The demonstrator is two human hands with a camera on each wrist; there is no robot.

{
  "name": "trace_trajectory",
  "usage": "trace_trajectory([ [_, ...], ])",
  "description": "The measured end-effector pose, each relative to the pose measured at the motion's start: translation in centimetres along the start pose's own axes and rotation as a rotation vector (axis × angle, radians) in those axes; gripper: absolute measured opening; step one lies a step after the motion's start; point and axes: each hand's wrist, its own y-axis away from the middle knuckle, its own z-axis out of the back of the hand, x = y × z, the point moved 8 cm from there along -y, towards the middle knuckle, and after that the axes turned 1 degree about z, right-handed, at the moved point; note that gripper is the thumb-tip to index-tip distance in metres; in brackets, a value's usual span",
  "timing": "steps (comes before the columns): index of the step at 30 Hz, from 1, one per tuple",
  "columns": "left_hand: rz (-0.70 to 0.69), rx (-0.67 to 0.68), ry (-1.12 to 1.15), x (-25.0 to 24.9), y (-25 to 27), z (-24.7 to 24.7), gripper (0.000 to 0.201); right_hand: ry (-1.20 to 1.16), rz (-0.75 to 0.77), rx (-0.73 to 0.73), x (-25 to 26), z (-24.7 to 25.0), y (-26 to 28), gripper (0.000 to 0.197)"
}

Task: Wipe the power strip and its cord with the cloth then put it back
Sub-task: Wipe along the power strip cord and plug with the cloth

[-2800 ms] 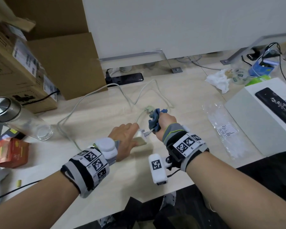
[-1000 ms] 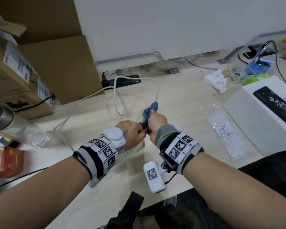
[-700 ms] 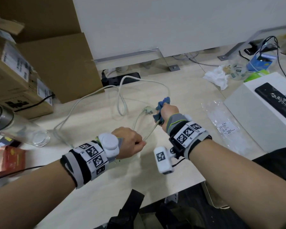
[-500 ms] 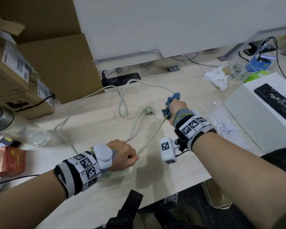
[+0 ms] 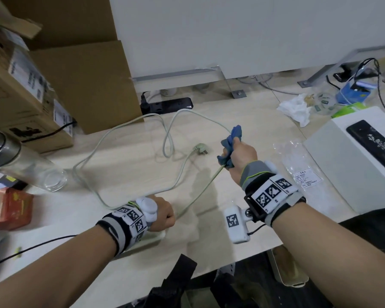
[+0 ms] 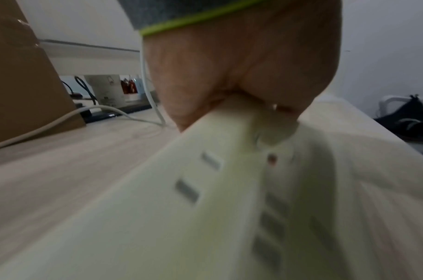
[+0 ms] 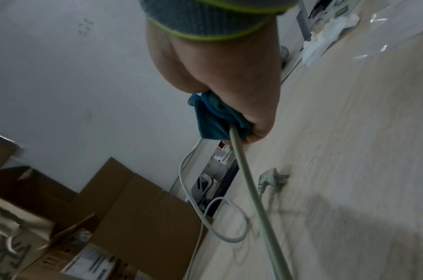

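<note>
My left hand [image 5: 162, 215] grips the cord end of the white power strip [image 6: 205, 199] near the table's front edge; most of the strip [image 5: 151, 240] is hidden under my wrist in the head view. Its pale cord [image 5: 198, 192] runs taut up to my right hand [image 5: 240, 155], which grips the blue cloth [image 5: 230, 144] wrapped around the cord [image 7: 243, 166]. Beyond the cloth the cord loops across the table to its plug [image 5: 200, 149], which lies loose on the wood.
Cardboard boxes [image 5: 60, 74] stand at the back left, a black power strip [image 5: 167, 105] by the wall. A glass bottle [image 5: 20, 163] lies at left. A white box [image 5: 353, 161], a plastic bag [image 5: 298, 165] and crumpled tissue [image 5: 295, 108] sit at right.
My right hand has slid the cloth along the cord away to the right and back, while my left hand has drawn the strip's end toward the front edge, so the cord is stretched.
</note>
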Motion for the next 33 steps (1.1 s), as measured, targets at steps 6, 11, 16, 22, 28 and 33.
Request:
trace_trajectory([
  [6,-0.055,-0.538,0.834,-6.6,-0.5,9.0,0.033,-0.163,-0.04,0.03,-0.4,-1.0,1.8,0.035],
  [11,0.064,-0.541,1.317,-7.3,-1.6,10.7,0.039,-0.174,-0.053,0.033,1.1,-1.7,2.4,0.032],
  [16,-0.025,-0.639,1.252,-7.0,-0.8,11.9,0.051,-0.178,-0.097,0.01,2.4,-1.7,2.4,0.032],
  [22,-0.083,-0.422,1.546,-5.7,-0.5,9.1,0.056,-0.375,-0.084,-0.048,5.0,0.9,-0.3,0.047],
  [28,-0.038,-0.285,1.925,-2.6,-0.1,5.8,0.044,-0.346,-0.007,-0.076,6.6,2.1,-0.1,0.027],
  [33,0.031,-0.586,1.326,-1.0,1.3,11.1,0.02,-0.137,0.104,-0.135,6.6,1.2,0.2,0.028],
])
